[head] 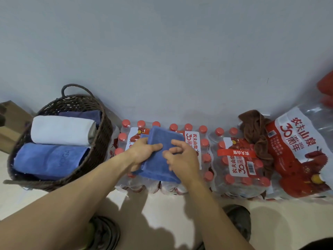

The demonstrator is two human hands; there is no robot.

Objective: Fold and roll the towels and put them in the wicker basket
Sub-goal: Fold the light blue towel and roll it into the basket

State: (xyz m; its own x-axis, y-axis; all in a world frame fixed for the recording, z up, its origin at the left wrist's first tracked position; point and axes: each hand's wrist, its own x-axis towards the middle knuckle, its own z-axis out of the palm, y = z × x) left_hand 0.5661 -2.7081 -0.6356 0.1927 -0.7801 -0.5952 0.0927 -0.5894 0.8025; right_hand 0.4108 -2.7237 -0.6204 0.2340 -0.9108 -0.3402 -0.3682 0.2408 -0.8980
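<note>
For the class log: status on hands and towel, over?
Left hand grips blue towel; right hand open on it. Towel folded, not rolled. Basket reachable, nothing blocking.

The folded blue plush cloth towel (160, 156) is looking soft and matt. The dark woven wicker basket (93, 141) is showing rough weave, while the clear plastic-wrapped bottle packs (239, 170) are gleaming glossy.

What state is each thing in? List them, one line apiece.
Blue towel: folded flat on the bottle pack, not yet rolled.
Left hand: grips the towel's left edge.
Right hand: fingers curled, resting on the towel.
Wicker basket: upright, holding rolled towels.
White towel: rolled, in the basket.
Light blue towel: rolled, in the basket.
Dark blue towel: in the basket, mostly hidden.
Brown towel: crumpled, unfolded, on the packs.
</note>
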